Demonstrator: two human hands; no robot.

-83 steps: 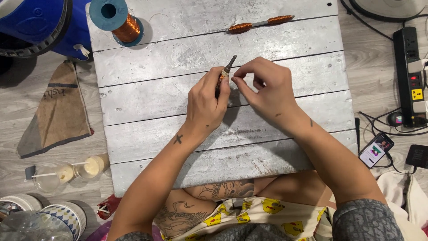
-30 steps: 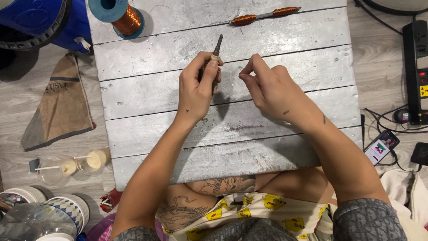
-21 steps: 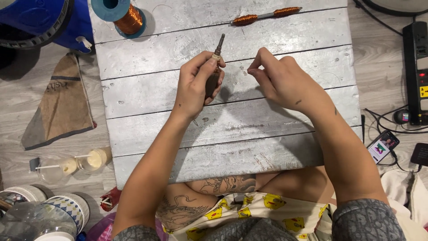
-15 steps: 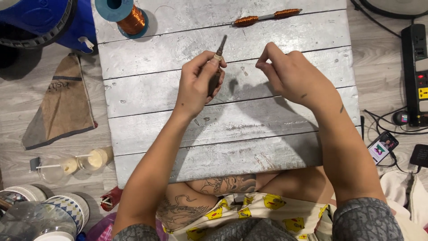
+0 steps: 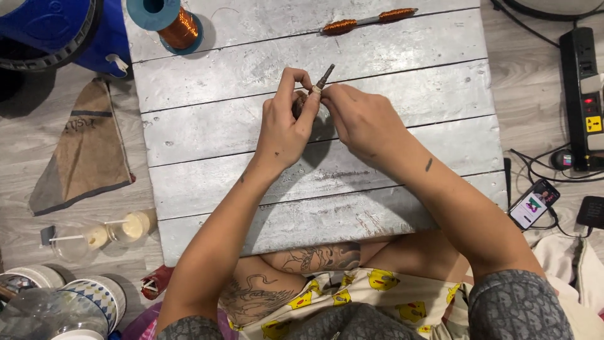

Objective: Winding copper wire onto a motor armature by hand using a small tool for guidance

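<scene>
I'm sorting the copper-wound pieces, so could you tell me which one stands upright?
The blue spool of copper wire at the board's far left corner; the double-wound rod lies flat.

A whitewashed board of wooden planks lies on the grey wood floor. On its far edge stand a blue spool of copper wire and a copper-wound metal rod. On the floor beside it lie a brown cloth and a black power strip.

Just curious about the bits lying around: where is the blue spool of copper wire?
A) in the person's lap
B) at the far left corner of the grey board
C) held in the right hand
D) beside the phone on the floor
B: the blue spool of copper wire stands at the far left corner of the grey board, away from both hands, which meet around a small metal rod mid-board.
</scene>
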